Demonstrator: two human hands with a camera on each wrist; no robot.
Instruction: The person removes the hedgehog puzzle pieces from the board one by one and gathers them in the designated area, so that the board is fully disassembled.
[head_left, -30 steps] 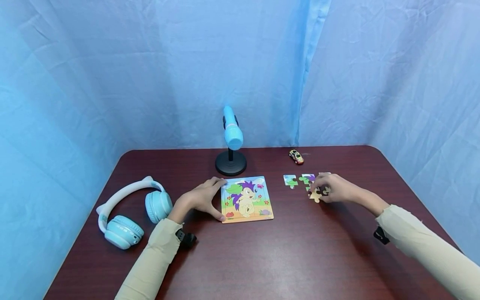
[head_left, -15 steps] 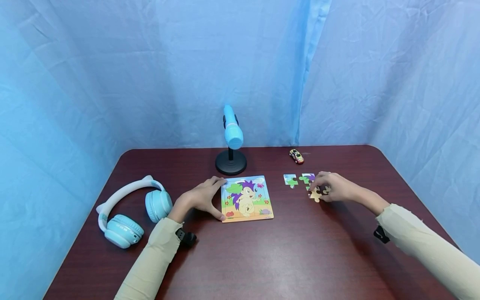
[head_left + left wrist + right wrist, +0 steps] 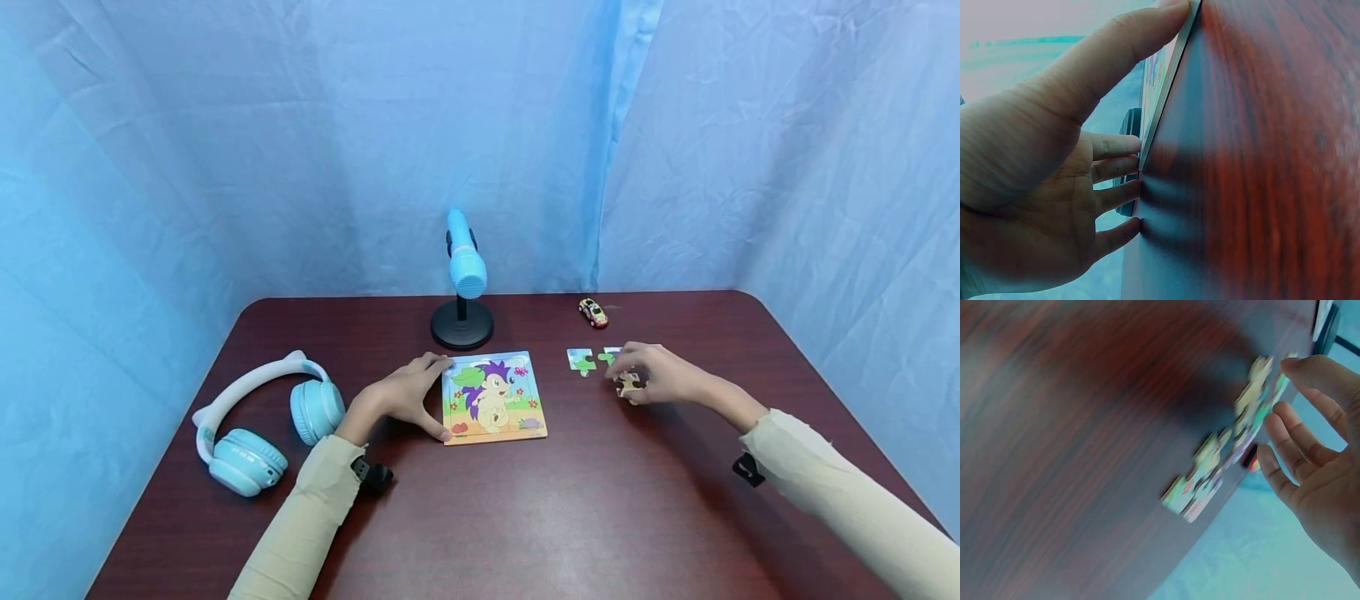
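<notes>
A square puzzle board [image 3: 495, 400] with a purple-haired hedgehog picture lies flat on the table. My left hand [image 3: 405, 392] rests at its left edge, thumb by the near corner and fingers by the far one; in the left wrist view the thumb [image 3: 1122, 50] touches the rim. To the right, my right hand [image 3: 660, 372] is over several loose jigsaw pieces. A green-and-blue piece [image 3: 581, 361] shows beside it, and a pale yellow piece [image 3: 628, 392] lies partly under the fingers. The right wrist view has relaxed fingers with nothing between them, close to the pieces [image 3: 1250, 394].
White-and-blue headphones [image 3: 255, 462] lie on the left of the dark wooden table [image 3: 480, 525]. Behind the board stands a blue microphone [image 3: 467, 271] on a black round base. A small toy car [image 3: 592, 312] sits near the back edge, before a blue curtain [image 3: 480, 125].
My right hand has shifted slightly left over the jigsaw pieces, covering more of the yellow one and the one behind it. The left hand and the board have stayed put.
</notes>
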